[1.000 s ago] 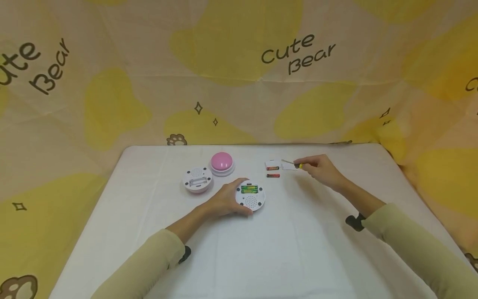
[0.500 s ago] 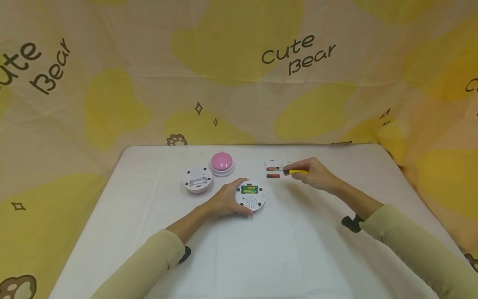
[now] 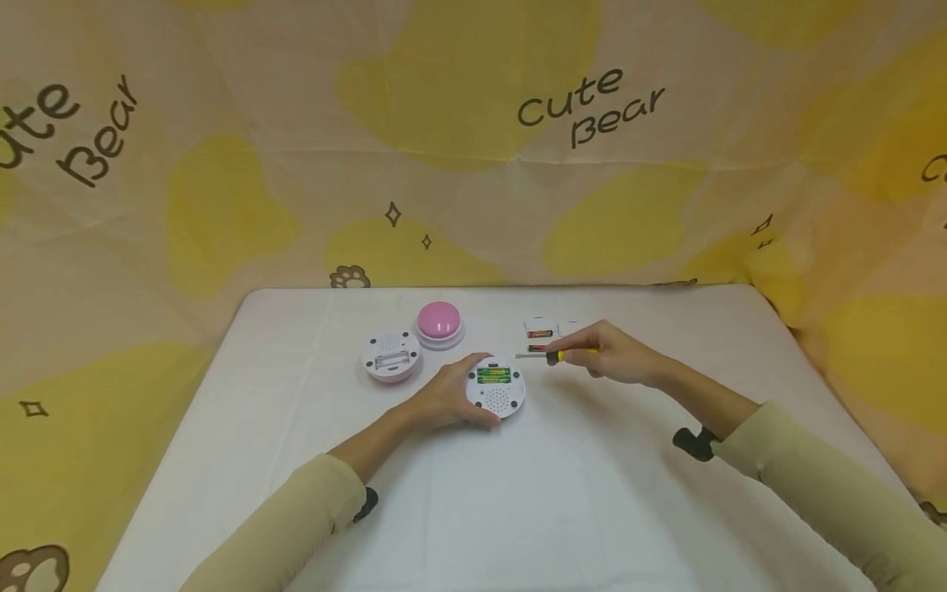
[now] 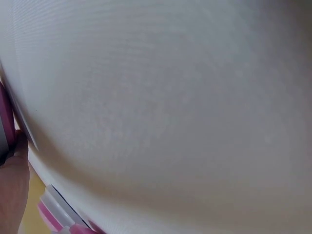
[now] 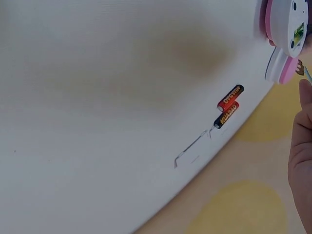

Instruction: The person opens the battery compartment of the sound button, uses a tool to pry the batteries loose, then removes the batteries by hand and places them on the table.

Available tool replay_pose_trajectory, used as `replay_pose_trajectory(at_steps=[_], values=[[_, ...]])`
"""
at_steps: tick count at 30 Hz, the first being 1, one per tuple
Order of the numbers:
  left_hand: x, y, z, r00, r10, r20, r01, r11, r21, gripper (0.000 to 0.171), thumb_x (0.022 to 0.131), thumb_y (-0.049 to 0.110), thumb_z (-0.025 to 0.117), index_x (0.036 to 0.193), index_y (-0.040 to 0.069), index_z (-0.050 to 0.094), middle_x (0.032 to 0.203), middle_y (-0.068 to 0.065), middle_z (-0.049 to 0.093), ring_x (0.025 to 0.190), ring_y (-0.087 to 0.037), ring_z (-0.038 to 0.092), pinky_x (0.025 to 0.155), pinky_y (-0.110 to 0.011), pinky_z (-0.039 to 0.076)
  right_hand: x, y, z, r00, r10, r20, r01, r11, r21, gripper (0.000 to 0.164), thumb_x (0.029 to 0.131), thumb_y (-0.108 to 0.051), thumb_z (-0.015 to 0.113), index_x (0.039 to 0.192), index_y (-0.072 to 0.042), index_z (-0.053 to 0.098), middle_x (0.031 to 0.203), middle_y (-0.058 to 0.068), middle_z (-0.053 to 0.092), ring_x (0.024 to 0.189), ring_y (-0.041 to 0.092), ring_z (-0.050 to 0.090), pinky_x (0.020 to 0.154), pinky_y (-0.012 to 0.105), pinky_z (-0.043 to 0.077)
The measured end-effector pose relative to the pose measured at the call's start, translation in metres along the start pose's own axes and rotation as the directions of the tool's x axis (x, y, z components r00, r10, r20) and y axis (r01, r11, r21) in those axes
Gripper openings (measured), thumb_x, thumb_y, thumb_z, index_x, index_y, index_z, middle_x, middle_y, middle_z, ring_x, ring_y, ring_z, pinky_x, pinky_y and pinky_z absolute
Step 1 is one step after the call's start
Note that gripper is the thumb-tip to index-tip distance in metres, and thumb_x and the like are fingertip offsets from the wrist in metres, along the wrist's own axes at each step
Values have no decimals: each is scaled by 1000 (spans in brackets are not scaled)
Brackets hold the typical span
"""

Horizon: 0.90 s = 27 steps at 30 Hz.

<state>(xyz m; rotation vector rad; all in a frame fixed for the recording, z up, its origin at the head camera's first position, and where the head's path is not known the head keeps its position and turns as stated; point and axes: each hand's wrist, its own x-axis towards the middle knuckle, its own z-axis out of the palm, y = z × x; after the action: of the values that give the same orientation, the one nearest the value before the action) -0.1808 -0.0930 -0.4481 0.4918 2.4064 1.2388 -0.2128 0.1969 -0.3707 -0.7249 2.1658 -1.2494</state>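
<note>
My left hand [image 3: 444, 396] grips a round white push-button device [image 3: 497, 401] by its left side, thumb at the near edge. It lies bottom up, its battery bay uncovered with green batteries [image 3: 494, 376] inside. In the left wrist view only part of the hand [image 4: 14, 187] and the device's pink side [image 4: 6, 114] show. My right hand [image 3: 620, 353] holds a screwdriver [image 3: 552, 358] with a yellow and black handle. Its shaft points left, the tip just right of the device's upper edge; whether it touches cannot be told.
Two red and black batteries [image 5: 230, 98] lie beyond the right hand, beside white battery covers [image 3: 540, 323]. A pink-topped button [image 3: 439, 320] stands upright behind; another device [image 3: 391, 355] lies bottom up at left, its bay without batteries. The white table [image 3: 473, 510] ends at a patterned cloth.
My right hand has carried the screwdriver left and toward me, from over the battery covers to beside the device. The left hand and the device have stayed in place.
</note>
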Motion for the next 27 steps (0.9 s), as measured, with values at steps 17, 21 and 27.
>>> replay_pose_trajectory(at_steps=[17,21,27], values=[[-1,1,-1,1000,11,-5,-10,1000,16,106,58,42,85,144,20,28,126,2,50,105,-12,49,96,-37,38,11,-17,4,991,-4,135,13,998,-65,28,95,-5,48,120,-4,61,102,8,65,43,11,21,41,20,24],[-1,2,-1,1000,14,-7,-14,1000,14,106,57,42,86,144,19,29,126,2,50,105,-11,49,97,-36,38,13,-16,5,991,-4,132,13,998,-61,28,95,-5,48,120,-2,61,105,10,65,43,10,20,41,19,24],[-1,1,0,1000,14,-6,-14,1000,14,106,58,41,86,144,20,28,127,2,49,106,-12,49,96,-37,38,14,-16,7,991,23,131,-11,996,-92,28,95,-5,48,119,-4,62,99,12,66,43,10,24,42,18,25]])
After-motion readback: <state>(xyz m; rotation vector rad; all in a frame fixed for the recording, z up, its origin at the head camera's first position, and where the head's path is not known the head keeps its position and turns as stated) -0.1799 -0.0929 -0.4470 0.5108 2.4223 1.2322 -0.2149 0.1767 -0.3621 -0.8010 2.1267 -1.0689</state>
